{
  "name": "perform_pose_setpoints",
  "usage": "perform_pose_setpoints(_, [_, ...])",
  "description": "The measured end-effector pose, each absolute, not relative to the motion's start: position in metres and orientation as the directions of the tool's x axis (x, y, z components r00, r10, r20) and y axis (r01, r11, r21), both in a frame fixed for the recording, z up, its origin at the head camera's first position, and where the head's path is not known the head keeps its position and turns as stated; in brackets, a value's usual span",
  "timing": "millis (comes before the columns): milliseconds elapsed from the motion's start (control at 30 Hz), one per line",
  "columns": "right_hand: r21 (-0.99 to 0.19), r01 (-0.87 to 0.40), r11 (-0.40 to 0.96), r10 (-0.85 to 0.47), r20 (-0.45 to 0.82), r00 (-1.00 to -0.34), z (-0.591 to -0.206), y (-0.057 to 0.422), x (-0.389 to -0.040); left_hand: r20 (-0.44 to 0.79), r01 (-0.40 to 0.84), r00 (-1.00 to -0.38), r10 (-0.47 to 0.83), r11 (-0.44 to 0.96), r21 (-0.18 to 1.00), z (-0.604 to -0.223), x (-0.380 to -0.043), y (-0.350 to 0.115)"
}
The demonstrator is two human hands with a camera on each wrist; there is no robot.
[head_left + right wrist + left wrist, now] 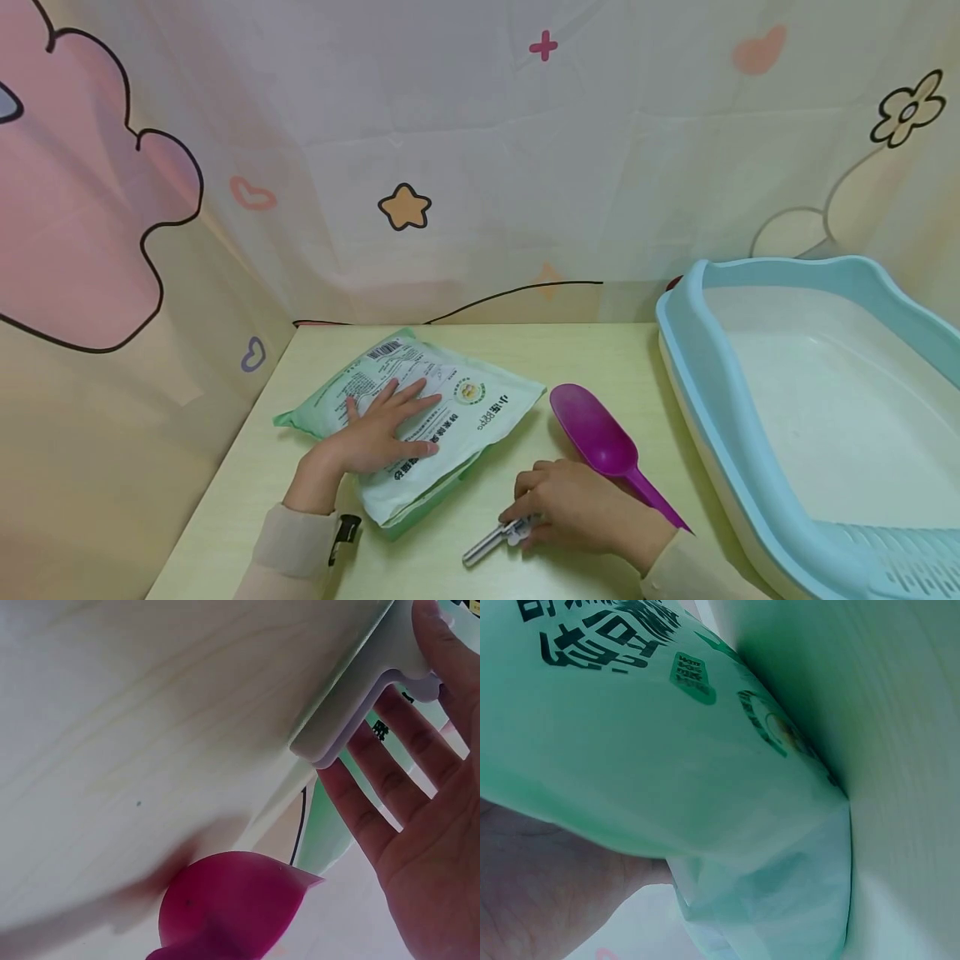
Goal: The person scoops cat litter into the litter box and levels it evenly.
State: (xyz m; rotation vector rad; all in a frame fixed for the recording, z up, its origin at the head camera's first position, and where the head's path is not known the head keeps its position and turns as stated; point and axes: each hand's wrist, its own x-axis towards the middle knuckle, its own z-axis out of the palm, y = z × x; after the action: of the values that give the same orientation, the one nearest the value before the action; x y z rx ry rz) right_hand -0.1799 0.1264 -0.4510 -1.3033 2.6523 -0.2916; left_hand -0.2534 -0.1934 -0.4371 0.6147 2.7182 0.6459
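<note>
A white and green cat litter bag (465, 417) lies on the table, its printed side up. My left hand (386, 429) rests on top of it with the fingers spread. The left wrist view shows the bag's bulging green side (652, 765) close up. My right hand (562, 504) grips a small tool (487, 546) by its pale handle, and a narrow silvery end points left. In the right wrist view the tool's white and lilac body (352, 705) lies between thumb and fingers. Just beyond the right hand is a purple scoop (596, 429).
A blue-rimmed white litter box (738, 417) takes up the right side of the table. A black strap (345, 533) shows at my left cuff. Behind the table (585, 350) hangs a patterned curtain (480, 150).
</note>
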Motion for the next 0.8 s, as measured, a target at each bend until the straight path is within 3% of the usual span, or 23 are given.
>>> perform_pose_setpoints(800, [-0.268,-0.759,0.594,-0.799,-0.081,-0.597,-0.4512,0.1292,-0.1769,-0.179,0.332,-0.870,0.459,0.814,0.477,-0.4379,-0.2545,-0.1933])
